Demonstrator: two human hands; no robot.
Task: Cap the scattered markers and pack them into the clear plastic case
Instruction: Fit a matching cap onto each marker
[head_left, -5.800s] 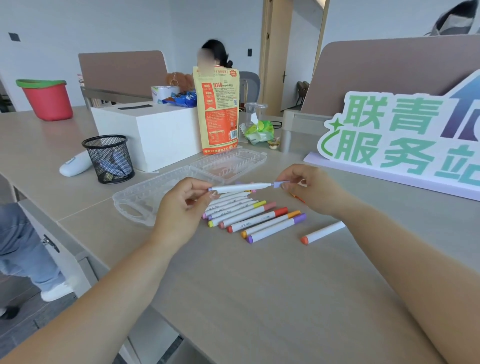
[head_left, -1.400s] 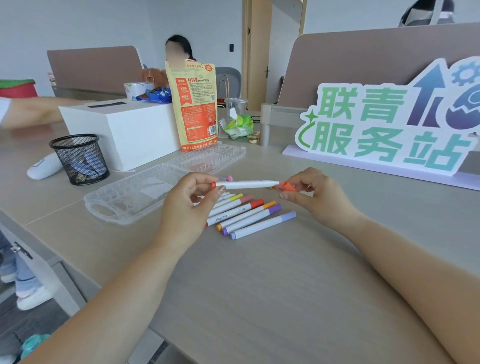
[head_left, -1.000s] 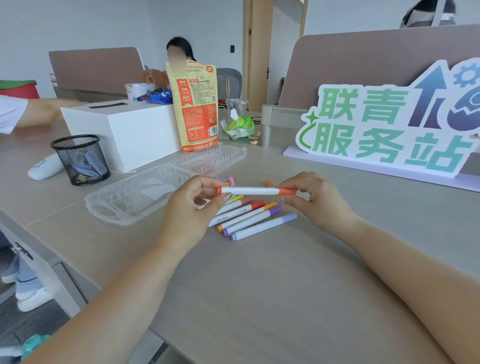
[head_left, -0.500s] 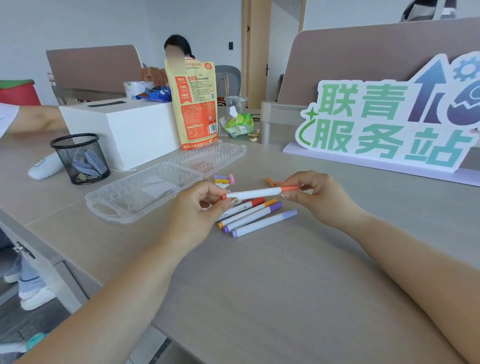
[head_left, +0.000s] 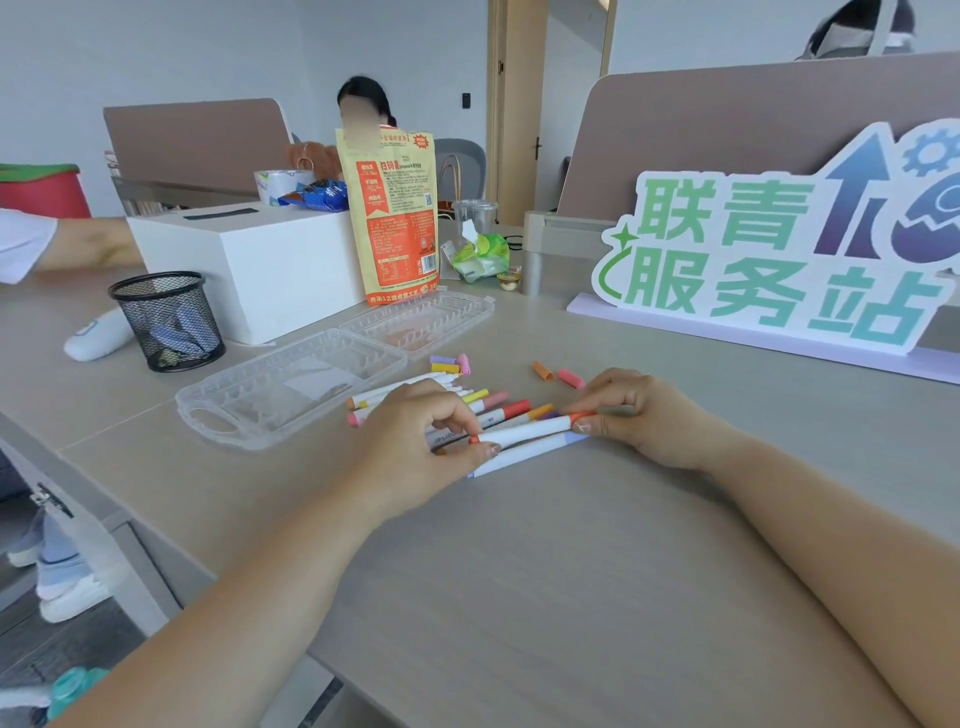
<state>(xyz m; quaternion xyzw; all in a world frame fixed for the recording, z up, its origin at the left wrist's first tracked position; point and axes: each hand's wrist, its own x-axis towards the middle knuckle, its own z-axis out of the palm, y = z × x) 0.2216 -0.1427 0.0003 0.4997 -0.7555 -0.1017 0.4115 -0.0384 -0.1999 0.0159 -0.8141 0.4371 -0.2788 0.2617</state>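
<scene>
A white marker with an orange cap (head_left: 527, 429) lies low over the row of capped markers (head_left: 506, 413) on the table. My left hand (head_left: 421, 441) pinches its left end and my right hand (head_left: 641, 415) pinches its capped right end. Beneath it lies a marker with a pale blue cap (head_left: 524, 454). Several uncapped white markers (head_left: 410, 389) sit behind my left hand. Loose caps (head_left: 449, 364) lie near the clear plastic case (head_left: 291, 384), which is open and empty; an orange cap (head_left: 543, 370) and a pink cap (head_left: 570, 378) lie further right.
A black mesh pen cup (head_left: 166, 319), a white box (head_left: 249, 260) and an orange snack bag (head_left: 395, 218) stand behind the case. A large green-lettered sign (head_left: 779, 260) stands at the right. Another person's arm (head_left: 78, 244) reaches in at far left. The table edge runs along the lower left.
The orange cap went onto the marker between my hands. Both hands then lowered the capped marker down onto the row of markers on the table.
</scene>
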